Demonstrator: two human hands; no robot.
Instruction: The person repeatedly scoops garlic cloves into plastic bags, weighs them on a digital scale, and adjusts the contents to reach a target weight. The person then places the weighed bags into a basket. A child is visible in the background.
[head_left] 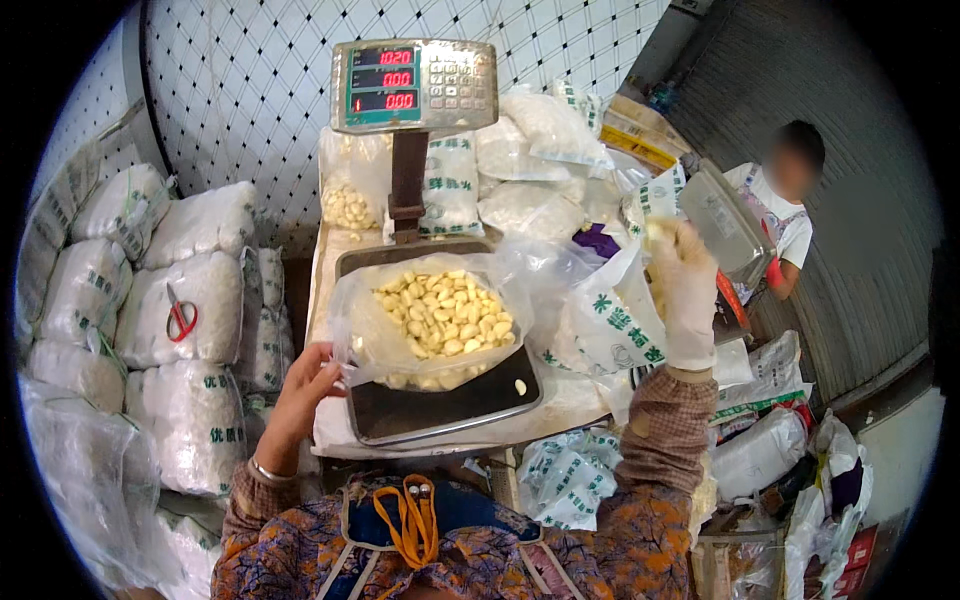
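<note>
Left hand (305,385) pinches the limp bag (432,318) rim—soft, shifting garlic load, best held there—while gloved right hand (683,290) clutches cloves.

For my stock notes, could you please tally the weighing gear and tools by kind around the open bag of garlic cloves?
Scale display: 1
Scale pan: 1
Open bag of garlic cloves: 1
Red scissors: 1
Total: 4

Garlic shop: scale (414,87), stacked sacks (190,310)
</note>
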